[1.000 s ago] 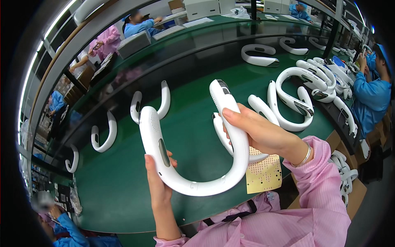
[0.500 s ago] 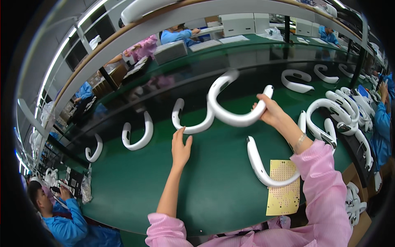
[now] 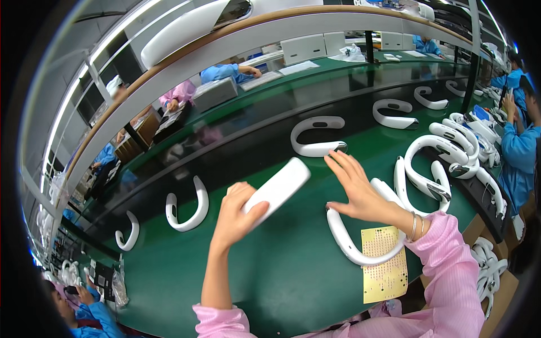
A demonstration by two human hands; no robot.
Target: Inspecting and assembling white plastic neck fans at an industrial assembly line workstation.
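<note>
My left hand (image 3: 232, 214) is closed round a white U-shaped neckband device (image 3: 284, 183), lifted above the green bench; mostly one broad arm of it shows. My right hand (image 3: 360, 194) is open, fingers spread, its fingertips close to the end of another white neckband (image 3: 315, 149) lying at the bench's far side. I cannot tell whether they touch. Below the right hand, a third neckband (image 3: 345, 243) lies partly over a yellow printed sheet (image 3: 386, 284), and my right wrist hides some of it.
More neckbands (image 3: 189, 224) lie along the dark strip to the left and the far right (image 3: 394, 120). Several are heaped (image 3: 431, 183) at the right. A rail (image 3: 270, 28) crosses above. Co-workers in blue sit at right (image 3: 518, 149) and lower left (image 3: 96, 315). A cardboard box (image 3: 501, 293) holds white parts.
My right hand has let go of its neckband, which now lies at the far side. My left hand has picked up the neckband it was beside. The view has shifted slightly.
</note>
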